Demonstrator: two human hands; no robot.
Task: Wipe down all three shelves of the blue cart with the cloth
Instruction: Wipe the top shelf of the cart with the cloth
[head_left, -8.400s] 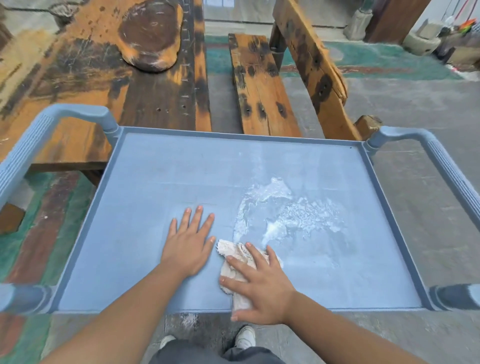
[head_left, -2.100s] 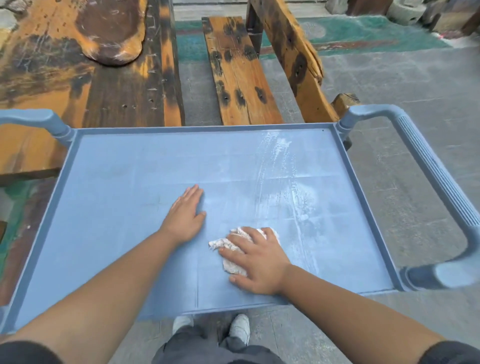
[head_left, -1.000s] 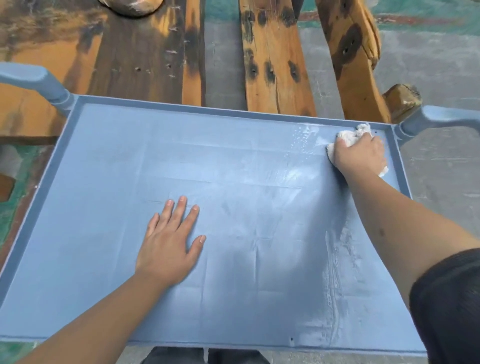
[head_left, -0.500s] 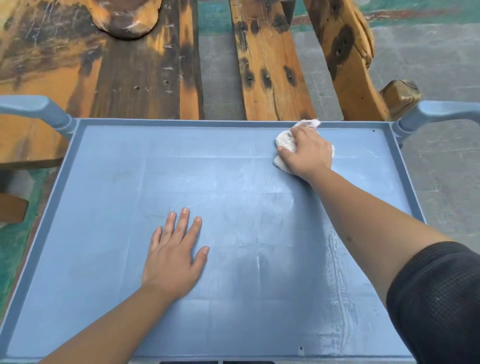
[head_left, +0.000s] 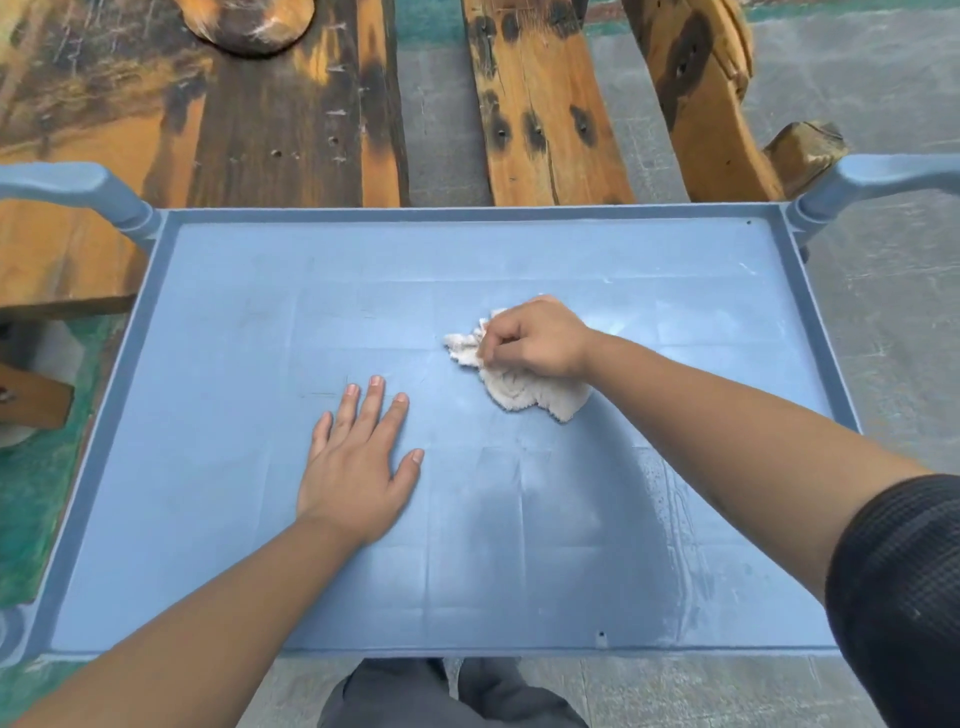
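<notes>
The top shelf of the blue cart (head_left: 218, 322) fills the view; the lower shelves are hidden beneath it. A crumpled white cloth (head_left: 524, 389) lies near the shelf's middle, slightly right. My right hand (head_left: 535, 340) grips the cloth from above with its fingers curled, pressing it on the shelf. Left of it, my left hand (head_left: 358, 457) rests flat on the shelf with fingers spread, holding nothing. A wet streak (head_left: 675, 519) runs along the near right part of the shelf.
Blue cart handles stick out at the far left (head_left: 78, 195) and far right (head_left: 878, 179). Beyond the cart stand a weathered wooden table (head_left: 208, 104) and a wooden bench (head_left: 540, 104). Grey concrete floor (head_left: 883, 338) lies to the right; my shoes show below the near edge.
My right hand has dragged the cloth from the far right corner, along the far edge, back toward the shelf's middle. My left hand has stayed flat in place.
</notes>
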